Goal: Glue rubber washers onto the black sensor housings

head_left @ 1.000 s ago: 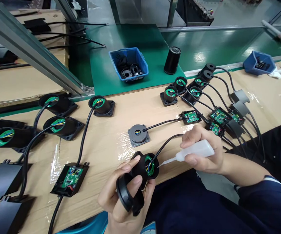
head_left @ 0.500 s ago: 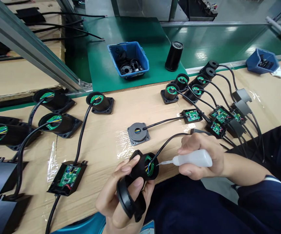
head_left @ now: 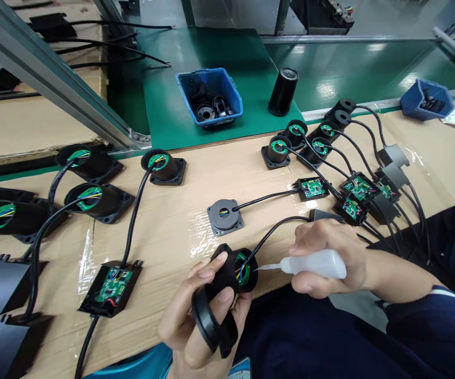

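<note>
My left hand (head_left: 199, 316) is closed round a black cylindrical housing (head_left: 227, 268), its open end turned to the right. Inside it show a green circuit board (head_left: 243, 273), coloured wires and a black cable (head_left: 270, 231) leading out. A black ring-shaped part (head_left: 205, 318) is also held in the left fingers, below the housing. In my right hand (head_left: 330, 258) lies a translucent white squeeze bottle (head_left: 317, 264), tilted nearly flat. Its thin nozzle (head_left: 269, 267) points left, with the tip at the housing's rim; I cannot tell if it touches.
A grey square flange part (head_left: 225, 217) lies behind the housing, cabled to a small open box (head_left: 312, 188). More cabled housings stand left (head_left: 164, 167) and right (head_left: 278, 150). Beyond are a blue bin (head_left: 211, 100), a black cylinder (head_left: 283, 92) and a metal post (head_left: 61, 73).
Almost nothing differs. The bottle and both hands sit very slightly further right in the picture, much as the whole scene does; the nozzle stays at the housing's rim.
</note>
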Demonstrator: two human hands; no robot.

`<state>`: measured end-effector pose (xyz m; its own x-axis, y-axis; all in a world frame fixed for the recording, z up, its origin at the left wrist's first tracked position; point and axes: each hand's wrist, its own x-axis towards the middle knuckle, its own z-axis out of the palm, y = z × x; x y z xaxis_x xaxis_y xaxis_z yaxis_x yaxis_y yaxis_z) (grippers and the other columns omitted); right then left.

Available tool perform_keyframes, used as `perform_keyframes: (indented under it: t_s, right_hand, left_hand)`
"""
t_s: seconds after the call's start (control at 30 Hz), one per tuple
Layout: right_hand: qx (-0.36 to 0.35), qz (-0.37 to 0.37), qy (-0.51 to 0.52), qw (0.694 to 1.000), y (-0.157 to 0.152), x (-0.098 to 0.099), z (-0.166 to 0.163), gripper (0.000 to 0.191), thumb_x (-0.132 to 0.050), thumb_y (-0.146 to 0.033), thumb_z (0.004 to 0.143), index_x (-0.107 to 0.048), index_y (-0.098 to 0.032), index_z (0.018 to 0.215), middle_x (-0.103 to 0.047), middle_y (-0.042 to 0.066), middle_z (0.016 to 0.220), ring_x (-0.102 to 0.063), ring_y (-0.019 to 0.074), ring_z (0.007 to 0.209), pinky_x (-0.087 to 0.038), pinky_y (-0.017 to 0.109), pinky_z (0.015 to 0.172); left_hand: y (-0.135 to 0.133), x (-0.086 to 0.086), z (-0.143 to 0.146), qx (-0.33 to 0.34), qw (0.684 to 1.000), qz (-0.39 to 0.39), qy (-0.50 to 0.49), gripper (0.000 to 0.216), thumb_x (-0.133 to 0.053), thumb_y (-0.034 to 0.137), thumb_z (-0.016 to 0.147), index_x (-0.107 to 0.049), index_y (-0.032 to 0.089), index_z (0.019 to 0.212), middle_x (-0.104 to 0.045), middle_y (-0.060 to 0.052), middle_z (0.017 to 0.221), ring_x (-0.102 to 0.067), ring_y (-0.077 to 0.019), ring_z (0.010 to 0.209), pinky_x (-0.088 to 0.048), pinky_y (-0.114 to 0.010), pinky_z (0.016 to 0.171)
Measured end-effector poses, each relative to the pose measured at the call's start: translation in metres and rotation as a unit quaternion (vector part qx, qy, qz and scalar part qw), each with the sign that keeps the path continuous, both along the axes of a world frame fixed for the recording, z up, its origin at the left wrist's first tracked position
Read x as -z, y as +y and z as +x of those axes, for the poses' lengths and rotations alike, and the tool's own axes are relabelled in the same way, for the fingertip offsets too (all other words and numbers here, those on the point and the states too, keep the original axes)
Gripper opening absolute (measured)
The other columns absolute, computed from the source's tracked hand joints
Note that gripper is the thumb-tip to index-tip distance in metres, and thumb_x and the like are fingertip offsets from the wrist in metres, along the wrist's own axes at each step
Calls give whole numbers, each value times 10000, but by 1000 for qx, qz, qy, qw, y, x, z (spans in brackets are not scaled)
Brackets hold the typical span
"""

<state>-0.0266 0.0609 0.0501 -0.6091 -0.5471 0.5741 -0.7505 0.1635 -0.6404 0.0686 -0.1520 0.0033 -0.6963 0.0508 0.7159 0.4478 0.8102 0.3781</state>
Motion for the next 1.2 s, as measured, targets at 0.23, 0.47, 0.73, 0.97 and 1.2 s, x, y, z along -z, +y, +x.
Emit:
perform_keyframes:
  t_s: [0.23,0.47,0.73,0.97,1.2]
  right_hand:
    - [8,0,-5,1000,0,2,1,282,-669,-455,980,-605,-181,966,-625,-15,660,-602,108,520,-486,215,485]
    - [7,14,-12,1000,2,0,-1,266,-678,-434,977,-603,-179,961,-649,2,673,-610,116,517,-494,225,474]
    - [-1,21,-2,1000,3,2,-3,281,-672,-444,981,-589,-176,973,-640,-10,667,-610,104,506,-476,214,452]
    - [3,-42,-2,999,0,-1,-6,285,-714,-426,949,-606,-184,1052,-632,1,680,-577,124,460,-471,264,411]
    - [-27,3,45,999,-9,-3,-11,274,-703,-447,959,-597,-198,1008,-645,-26,643,-580,109,476,-467,240,434]
  left_hand:
    - [-4,0,2,6,1000,-11,-14,571,-843,-53,643,-490,174,1031,-564,-122,1282,-714,-227,1080,-671,-415,855]
    - [-1,-3,1,-11,1000,-11,-8,566,-849,-58,655,-489,185,1016,-617,-87,1175,-705,-201,1058,-652,-387,842]
    - [4,-6,6,-10,996,46,-72,585,-816,-47,693,-512,198,1129,-678,-43,1031,-702,-199,1048,-630,-359,859]
    - [-8,-13,-1,4,994,-40,-97,585,-837,113,750,-501,164,1227,-671,-48,940,-665,-209,1032,-599,-367,847]
    - [-9,-15,-1,9,994,3,-110,525,-826,201,784,-479,165,1177,-697,-95,995,-654,-237,1005,-548,-439,902]
